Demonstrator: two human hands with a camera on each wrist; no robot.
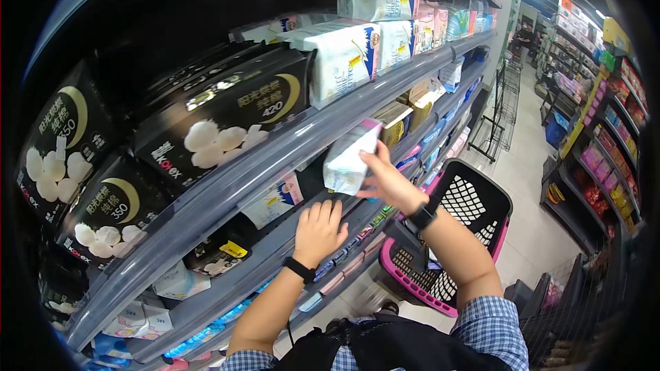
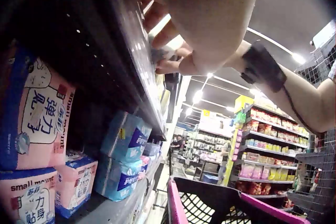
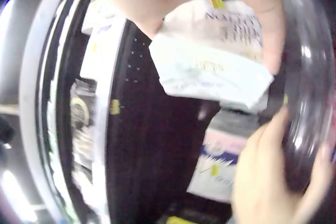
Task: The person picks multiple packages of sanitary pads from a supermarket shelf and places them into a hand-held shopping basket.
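Head view: your right hand [image 1: 388,180] clasps the white pack [image 1: 349,158] in curled fingers just above the front edge of the shelf [image 1: 234,271], where your left hand [image 1: 317,231] lies flat; probably picking it, so next lift it clear.

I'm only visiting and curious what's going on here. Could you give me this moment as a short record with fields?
Place: shop aisle, shelves of packaged goods
Right hand: grips a soft white pack, held up in front of the shelves
Left hand: rests flat on a shelf edge, holding nothing
Below the hands: pink-rimmed black basket
Upper shelf: black packs
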